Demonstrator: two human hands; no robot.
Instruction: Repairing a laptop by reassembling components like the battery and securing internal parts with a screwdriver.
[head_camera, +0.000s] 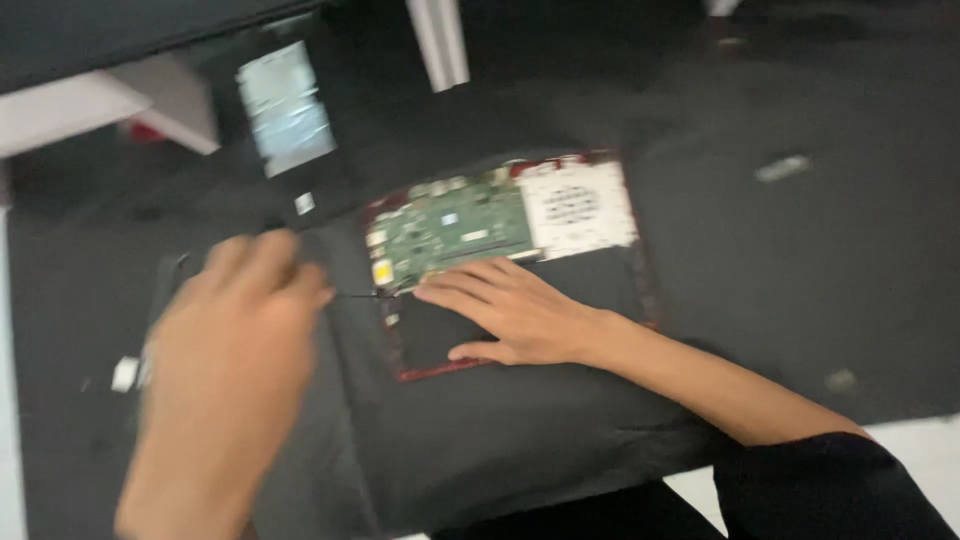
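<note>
Left hand (235, 330) raised, blurred; right hand (510, 312) flat beside green circuit board (455, 228), seemingly touching

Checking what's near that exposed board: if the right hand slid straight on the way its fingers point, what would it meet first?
The right hand lies flat, fingers pointing left. First in line looks like the thin dark tool by the green circuit board, then the left hand; blur leaves depth uncertain.

Black mat (800, 260), phone (287, 107), white table leg (440, 40)
</note>
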